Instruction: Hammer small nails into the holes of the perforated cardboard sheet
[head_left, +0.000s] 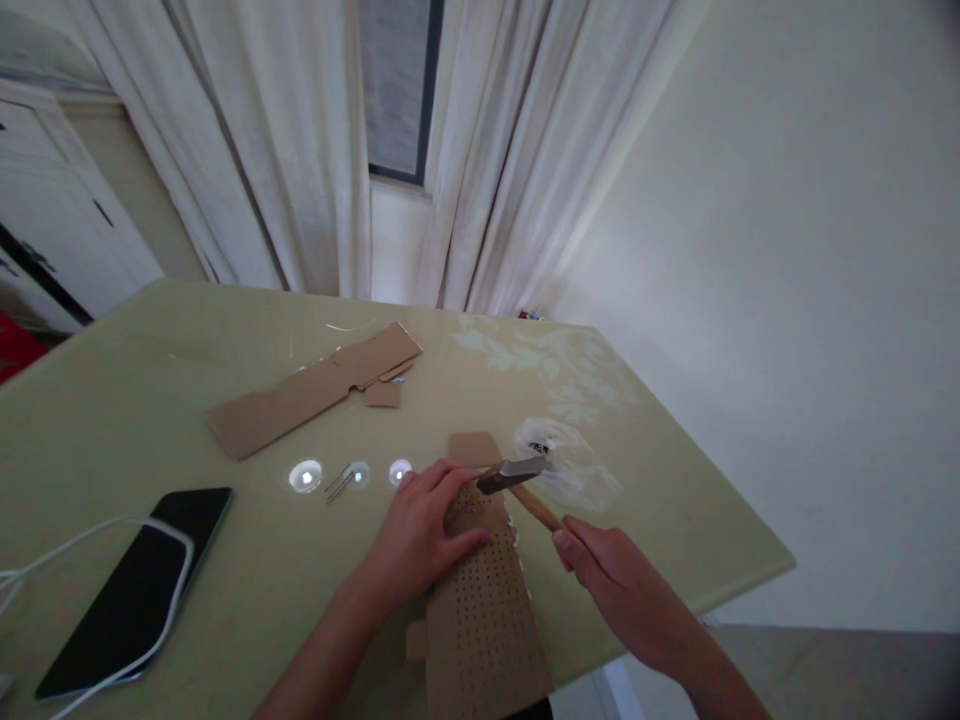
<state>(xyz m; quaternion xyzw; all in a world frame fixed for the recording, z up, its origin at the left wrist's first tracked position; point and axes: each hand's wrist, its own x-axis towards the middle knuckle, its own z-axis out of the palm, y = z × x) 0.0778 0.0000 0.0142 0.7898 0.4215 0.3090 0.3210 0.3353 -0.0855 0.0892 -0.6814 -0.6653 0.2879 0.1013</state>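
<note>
Hammering over the perforated cardboard

Our left hand (pixel 420 535) lies flat, fingers spread, pinning the perforated cardboard strip (pixel 484 610) at the near edge of the table (pixel 150 400), while our right hand (pixel 611 580) is clenched around the wooden handle of the hammer (pixel 517 480), its head just above the strip's far end. We judge short, square taps best, with our left fingertips kept clear of the head.

Both forearms are bare right up to where they leave view, no sleeves or cuffs showing. The left hand (pixel 420 535) and the right hand (pixel 611 585) wear no gloves, rings, or watch straps. Fingernails look short and plain, unpainted as far as the dim light shows.
</note>
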